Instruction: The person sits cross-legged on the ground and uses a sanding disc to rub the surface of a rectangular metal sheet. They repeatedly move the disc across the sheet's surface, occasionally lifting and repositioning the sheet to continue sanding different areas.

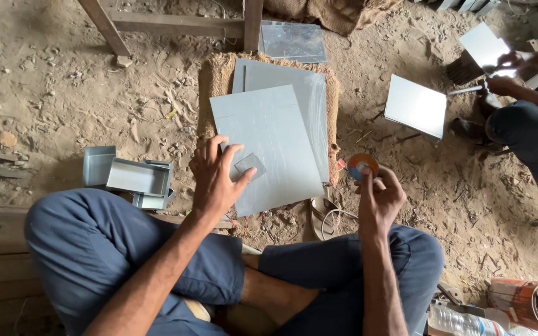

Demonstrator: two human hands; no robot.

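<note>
Seemingly early on, from the head view, we pinched a small grey metal piece (250, 165) in our left hand (214, 177) over the large grey metal sheet (268, 146), while our right hand (378, 198) gripped a round tape roll (362, 165); more sheets (309, 93) lay beneath, untouched.

The co-worker (533, 118) at right is cut off by the frame's edge, showing only hands, forearms and a knee. The lower sheet (309, 99) lies mostly hidden under the top sheet (269, 146), and the bottle (468, 323) and bucket (533, 305) run off the bottom corner. The disc (362, 165) in the right hand (381, 199) is too small to make out.
</note>
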